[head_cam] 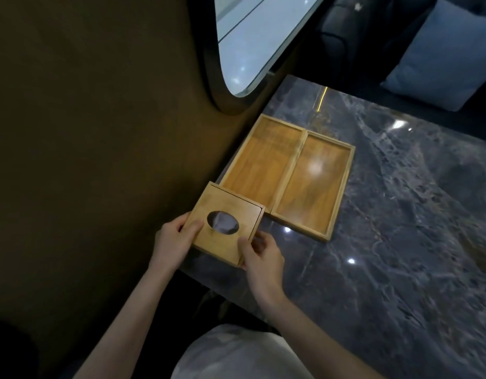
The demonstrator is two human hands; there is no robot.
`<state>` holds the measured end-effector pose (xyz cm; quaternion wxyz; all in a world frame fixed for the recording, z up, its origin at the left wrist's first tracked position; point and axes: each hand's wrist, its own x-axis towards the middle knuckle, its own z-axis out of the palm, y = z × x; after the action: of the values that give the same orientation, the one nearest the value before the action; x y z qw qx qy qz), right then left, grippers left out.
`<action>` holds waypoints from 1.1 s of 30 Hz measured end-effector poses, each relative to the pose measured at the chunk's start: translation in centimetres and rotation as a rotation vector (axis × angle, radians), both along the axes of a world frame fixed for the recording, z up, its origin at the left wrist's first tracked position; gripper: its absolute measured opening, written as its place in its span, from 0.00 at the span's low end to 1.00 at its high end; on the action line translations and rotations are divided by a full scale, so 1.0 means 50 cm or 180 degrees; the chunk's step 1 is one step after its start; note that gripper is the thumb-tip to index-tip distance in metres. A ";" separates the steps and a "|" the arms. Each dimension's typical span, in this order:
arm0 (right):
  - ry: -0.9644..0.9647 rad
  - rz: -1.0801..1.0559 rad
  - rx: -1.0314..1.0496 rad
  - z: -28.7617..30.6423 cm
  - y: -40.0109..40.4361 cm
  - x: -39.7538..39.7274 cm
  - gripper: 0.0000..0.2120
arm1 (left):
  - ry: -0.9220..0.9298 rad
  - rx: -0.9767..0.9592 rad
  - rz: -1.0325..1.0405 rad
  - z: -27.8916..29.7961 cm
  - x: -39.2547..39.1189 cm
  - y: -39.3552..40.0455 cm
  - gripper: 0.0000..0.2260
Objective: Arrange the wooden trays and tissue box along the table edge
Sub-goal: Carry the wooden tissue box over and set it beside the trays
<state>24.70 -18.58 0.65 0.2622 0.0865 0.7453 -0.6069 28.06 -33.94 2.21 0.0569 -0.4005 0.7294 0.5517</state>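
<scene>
A square wooden tissue box [222,224] with an oval hole in its lid sits at the near left corner of the dark marble table [386,228], against the wall. My left hand [172,243] grips its left side and my right hand [259,257] grips its near right corner. Two empty rectangular wooden trays lie side by side just beyond it. The left tray [259,162] runs along the wall edge. Beside it, the right tray [312,184] touches its long side. The box's far edge meets the left tray's near end.
A brown wall [99,132] borders the table's left edge, with a dark-framed oval window [252,45] above the trays. A dark sofa with a blue cushion [444,56] stands beyond the table's far edge. My lap in light clothing [236,354] is below.
</scene>
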 end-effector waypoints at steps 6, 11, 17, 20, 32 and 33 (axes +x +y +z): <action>-0.0056 0.0092 0.0196 -0.011 -0.025 0.009 0.11 | -0.0019 -0.0014 0.0017 -0.021 0.009 -0.021 0.18; -0.0093 0.0053 0.0249 -0.015 -0.044 0.010 0.16 | -0.0081 0.0152 0.0058 -0.026 0.003 -0.038 0.18; -0.0083 0.0122 0.0373 -0.015 -0.051 0.001 0.16 | -0.0139 0.0255 0.0092 -0.029 0.000 -0.047 0.19; -0.0103 0.0169 0.0391 -0.017 -0.049 -0.006 0.16 | -0.0120 0.0297 0.0110 -0.033 0.000 -0.046 0.19; -0.0064 0.1515 0.1085 0.017 0.002 -0.116 0.11 | -0.0162 0.0635 0.0792 -0.036 0.039 -0.036 0.27; 0.0254 0.1516 0.1220 0.023 0.003 -0.134 0.10 | -0.0133 0.0766 0.0978 -0.036 0.051 -0.025 0.29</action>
<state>17.99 -18.42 1.77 0.3465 -0.0667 0.8552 -0.3796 30.63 -35.21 0.39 0.0345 -0.5087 0.5871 0.6287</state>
